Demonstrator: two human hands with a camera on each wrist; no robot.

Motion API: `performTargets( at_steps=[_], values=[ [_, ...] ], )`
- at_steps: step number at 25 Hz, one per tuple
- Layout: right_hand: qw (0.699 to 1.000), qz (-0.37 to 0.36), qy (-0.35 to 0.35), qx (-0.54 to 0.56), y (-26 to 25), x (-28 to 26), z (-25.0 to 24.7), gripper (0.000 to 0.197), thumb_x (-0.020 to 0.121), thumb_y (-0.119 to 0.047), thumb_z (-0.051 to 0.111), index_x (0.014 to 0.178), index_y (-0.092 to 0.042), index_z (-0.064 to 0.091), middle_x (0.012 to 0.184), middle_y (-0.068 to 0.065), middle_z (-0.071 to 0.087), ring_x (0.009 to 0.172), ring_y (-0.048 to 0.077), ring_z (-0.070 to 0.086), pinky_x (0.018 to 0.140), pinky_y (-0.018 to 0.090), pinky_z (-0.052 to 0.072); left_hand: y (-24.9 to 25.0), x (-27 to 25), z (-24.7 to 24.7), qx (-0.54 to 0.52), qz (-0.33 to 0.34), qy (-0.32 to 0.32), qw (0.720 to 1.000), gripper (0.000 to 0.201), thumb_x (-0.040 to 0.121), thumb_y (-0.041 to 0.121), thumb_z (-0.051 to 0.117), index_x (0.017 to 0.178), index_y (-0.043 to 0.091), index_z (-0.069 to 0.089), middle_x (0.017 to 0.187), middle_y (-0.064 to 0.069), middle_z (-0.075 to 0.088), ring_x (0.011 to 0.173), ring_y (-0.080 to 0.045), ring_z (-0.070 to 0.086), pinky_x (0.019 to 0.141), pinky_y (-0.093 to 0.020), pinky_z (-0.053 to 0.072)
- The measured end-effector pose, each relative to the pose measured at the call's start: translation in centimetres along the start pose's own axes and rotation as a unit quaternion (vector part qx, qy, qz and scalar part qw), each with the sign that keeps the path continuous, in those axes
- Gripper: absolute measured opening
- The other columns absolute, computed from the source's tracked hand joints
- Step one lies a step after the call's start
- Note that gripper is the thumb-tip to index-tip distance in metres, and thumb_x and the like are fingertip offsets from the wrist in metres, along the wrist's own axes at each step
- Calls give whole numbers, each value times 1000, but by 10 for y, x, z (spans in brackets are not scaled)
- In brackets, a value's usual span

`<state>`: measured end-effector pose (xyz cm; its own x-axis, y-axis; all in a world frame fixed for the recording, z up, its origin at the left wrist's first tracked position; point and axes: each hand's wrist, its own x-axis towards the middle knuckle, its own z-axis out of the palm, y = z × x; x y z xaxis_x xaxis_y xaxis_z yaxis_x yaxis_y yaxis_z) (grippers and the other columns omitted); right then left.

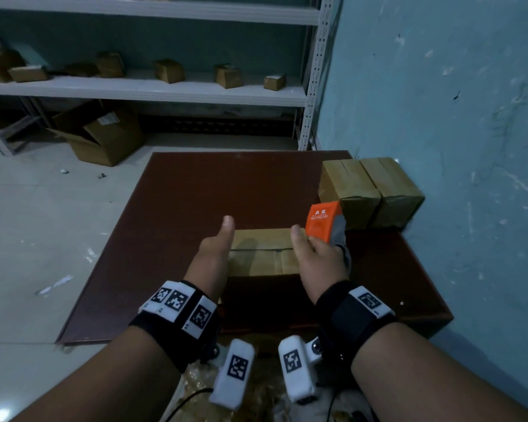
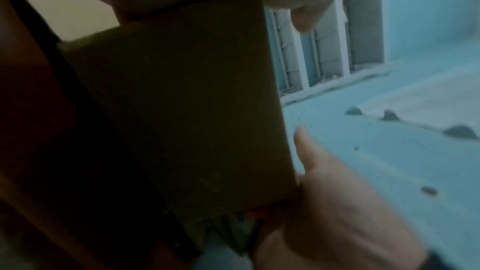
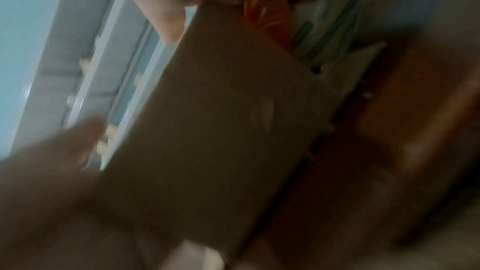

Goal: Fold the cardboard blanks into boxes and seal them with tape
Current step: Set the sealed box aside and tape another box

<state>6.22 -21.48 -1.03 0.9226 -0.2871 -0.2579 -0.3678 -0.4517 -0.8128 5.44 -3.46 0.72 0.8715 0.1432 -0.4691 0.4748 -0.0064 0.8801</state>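
A cardboard box [image 1: 262, 254] stands on the dark red-brown table [image 1: 195, 190], its top flaps closed along a middle seam. My left hand [image 1: 218, 246] lies flat against the box's left side with the thumb raised; its fingers are hidden behind the box. My right hand [image 1: 316, 257] is at the box's right edge and grips an orange tape dispenser [image 1: 322, 222]. The left wrist view shows the box's dark side [image 2: 182, 110] with my right hand [image 2: 337, 202] beyond it. In the blurred right wrist view are the box [image 3: 221, 130] and the orange dispenser [image 3: 270, 19].
Two taped boxes [image 1: 349, 185] [image 1: 392, 185] stand side by side at the table's back right, against the blue wall [image 1: 439, 102]. Behind the table, a white shelf rack [image 1: 141, 86] carries several small boxes. An open carton [image 1: 101, 132] lies on the floor under the rack.
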Motion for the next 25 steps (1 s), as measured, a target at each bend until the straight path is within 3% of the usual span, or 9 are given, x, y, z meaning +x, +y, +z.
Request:
performTargets(
  at_steps=[3, 7, 10, 13, 16, 17, 19, 23, 25],
  values=[
    [995, -1, -7, -103, 3, -5, 11, 76, 92, -79, 40, 151, -31, 48, 150, 12, 35, 135, 37, 45, 114, 49, 39, -6, 7, 5, 111, 37, 20, 993, 77, 83, 79, 59, 132, 19, 55, 120, -4, 67, 98, -24, 68, 84, -40, 57],
    [995, -10, 25, -98, 6, 4, 18, 62, 99, -67, 39, 140, -24, 58, 145, 11, 38, 129, 36, 47, 113, 54, 40, -10, 15, 5, 106, 15, 43, 993, 54, 92, 61, 64, 127, 19, 58, 109, -4, 68, 91, -24, 70, 70, -35, 56],
    [997, -12, 27, -74, 13, 8, 20, 59, 100, -66, 39, 125, -20, 66, 138, 11, 41, 123, 36, 49, 111, 54, 41, -10, 10, 3, 118, 14, 63, 991, 42, 105, 47, 49, 137, 19, 54, 115, -5, 64, 99, -26, 65, 83, -40, 54],
    [999, 1, 32, 2, 14, 9, 18, 51, 103, -58, 40, 112, -17, 68, 133, 10, 43, 118, 34, 52, 109, 48, 42, -15, 11, -2, 95, 8, 102, 990, 49, 112, 29, 34, 157, 10, 33, 145, -13, 53, 127, -31, 56, 105, -37, 41],
    [1000, 16, -3, 13, 12, 12, 11, 49, 107, -51, 35, 135, -21, 61, 143, 9, 41, 126, 31, 48, 104, 39, 37, -12, 9, -5, -44, -54, 66, 995, 92, 79, 94, 39, 125, 19, 67, 120, -15, 71, 105, -35, 70, 97, -50, 56],
    [1000, 20, -12, 8, 11, 13, 10, 50, 107, -52, 34, 139, -23, 59, 144, 9, 40, 128, 31, 47, 104, 40, 36, -15, 13, -7, -85, -83, 51, 992, 103, 67, 103, 37, 119, 21, 70, 115, -14, 74, 101, -36, 73, 93, -54, 58],
    [999, 29, -13, 9, 7, 12, 9, 51, 106, -56, 34, 138, -24, 60, 142, 11, 40, 128, 34, 49, 108, 45, 39, -12, 9, -5, -87, -87, 9, 992, 111, 62, 104, 42, 131, 20, 65, 123, -13, 70, 108, -36, 70, 97, -54, 55],
    [999, -28, -10, 20, 3, 5, 6, 50, 104, -59, 33, 107, -26, 71, 122, 17, 53, 113, 37, 59, 100, 45, 47, -6, -4, -4, 64, 76, -16, 995, 62, 94, 61, 61, 146, 29, 48, 126, -2, 64, 106, -22, 66, 93, -42, 56],
    [993, -57, -9, 104, -4, -2, -2, 56, 101, -63, 40, 95, -18, 72, 103, 18, 66, 98, 34, 67, 89, 43, 53, -2, -8, -9, 97, 171, -1, 980, 67, 91, 66, 60, 151, 42, 40, 147, -1, 55, 128, -22, 58, 103, -39, 51]
  ],
)
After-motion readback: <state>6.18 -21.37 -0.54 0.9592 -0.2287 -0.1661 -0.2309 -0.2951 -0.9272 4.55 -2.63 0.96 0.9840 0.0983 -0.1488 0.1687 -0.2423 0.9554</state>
